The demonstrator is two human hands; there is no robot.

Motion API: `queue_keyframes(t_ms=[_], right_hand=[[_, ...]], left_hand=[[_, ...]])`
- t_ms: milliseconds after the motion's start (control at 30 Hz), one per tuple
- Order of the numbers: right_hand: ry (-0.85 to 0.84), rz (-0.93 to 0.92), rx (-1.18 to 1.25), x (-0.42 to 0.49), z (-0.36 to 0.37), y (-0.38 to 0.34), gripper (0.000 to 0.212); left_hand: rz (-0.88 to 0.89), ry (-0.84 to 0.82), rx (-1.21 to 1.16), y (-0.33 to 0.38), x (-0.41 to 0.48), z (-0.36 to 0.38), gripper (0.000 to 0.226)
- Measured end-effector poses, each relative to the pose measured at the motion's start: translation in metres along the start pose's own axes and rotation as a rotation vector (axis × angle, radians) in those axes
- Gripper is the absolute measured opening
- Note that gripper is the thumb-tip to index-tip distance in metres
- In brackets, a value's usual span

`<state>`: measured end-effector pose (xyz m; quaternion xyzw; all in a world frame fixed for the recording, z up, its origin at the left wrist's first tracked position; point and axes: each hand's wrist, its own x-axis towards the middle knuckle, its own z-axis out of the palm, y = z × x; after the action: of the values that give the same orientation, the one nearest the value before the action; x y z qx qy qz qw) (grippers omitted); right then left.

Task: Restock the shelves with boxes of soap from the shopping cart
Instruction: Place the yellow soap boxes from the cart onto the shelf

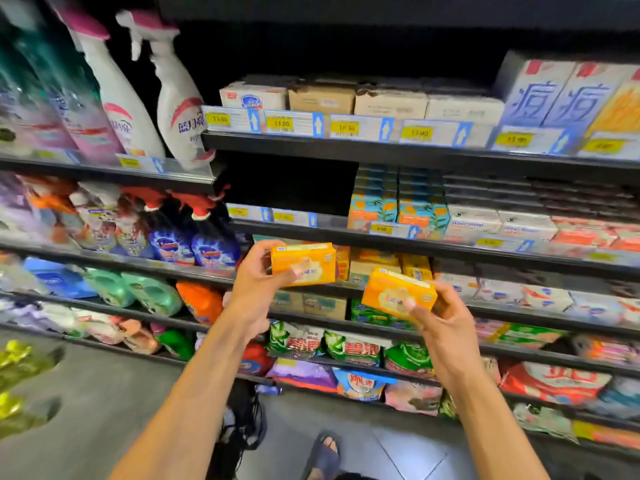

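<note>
**Left hand [258, 282] and right hand [446, 323] each being closed on a soap box**

One small orange rectangular cardboard soap box [304, 263] is being gripped by the left hand, with the thumb on the front face and the fingers behind. A second matching orange box [398, 292] is being pinched the same way by the right hand. It is being held lower, tilted and apart from the first. Both are being held just in front of the dark metal shelf edge [450, 251], near the stacked yellow-orange boxes [375, 263].

Each box is being judged light and stiff, with glossy card that may be slightly slippery and corners that could crush. A hold across the broad faces, thumb opposing fingers, is being judged the soundest.

Two boxes are being counted in hand, one per hand. The shelved ones are being partly hidden, so no count can be given. The cart cannot be made out.
</note>
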<state>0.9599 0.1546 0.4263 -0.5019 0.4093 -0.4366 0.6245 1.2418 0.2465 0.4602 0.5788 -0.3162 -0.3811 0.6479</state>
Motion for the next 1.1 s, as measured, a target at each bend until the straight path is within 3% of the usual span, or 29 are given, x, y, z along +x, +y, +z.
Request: queue_keyframes(t_ms=[333,667,1100], right_hand=[[0.059,-0.069,0.065,0.052,0.035,0.007,0.047],[0.097,-0.099,0.076,0.076,0.055,0.029,0.045],[0.152,-0.162,0.092,0.088,0.05,0.049,0.047]], left_hand=[[0.169,-0.085,0.315,0.043,0.157,-0.012,0.045],[0.121,-0.18,0.409,0.039,0.262,-0.002,0.051],[0.112,-0.313,0.541,0.027,0.333,0.029,0.044]])
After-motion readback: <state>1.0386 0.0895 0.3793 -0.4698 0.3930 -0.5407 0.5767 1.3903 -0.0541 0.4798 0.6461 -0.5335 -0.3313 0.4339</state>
